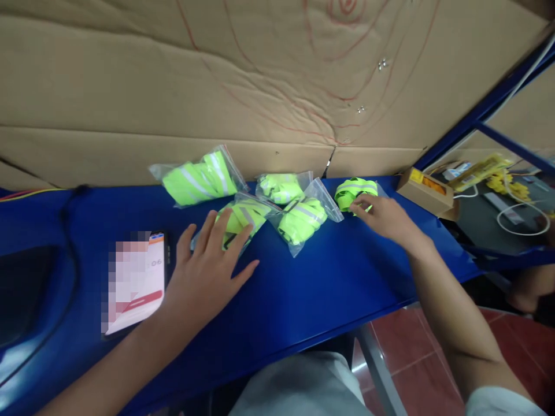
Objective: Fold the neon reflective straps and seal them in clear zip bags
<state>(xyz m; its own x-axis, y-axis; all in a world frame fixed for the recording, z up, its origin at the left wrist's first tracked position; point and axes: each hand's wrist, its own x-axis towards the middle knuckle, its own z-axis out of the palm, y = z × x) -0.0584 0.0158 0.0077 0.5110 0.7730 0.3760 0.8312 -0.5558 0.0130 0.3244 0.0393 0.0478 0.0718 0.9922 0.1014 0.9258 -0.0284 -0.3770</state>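
My left hand (210, 263) is spread over a clear bag of neon yellow-green reflective straps (251, 216), partly covering it. Its fingers are apart and grip nothing. On the right, the bent fingers of my right hand (385, 219) close on the edge of a neon bundle of reflective strap (358, 188); some clear plastic shows behind it. Between my hands lie a bagged bundle (303, 219) and a smaller bagged bundle (281, 188) just behind it. A larger bagged bundle (199, 179) rests at the back left, against the cardboard.
A phone (154, 277) with a lit screen lies left on the blue table (295, 312). Further left are a black cable (71, 254) and a dark flat object (23, 289). Cardboard (130, 86) walls the back. An open small box (427, 193) stands right, beside a metal frame.
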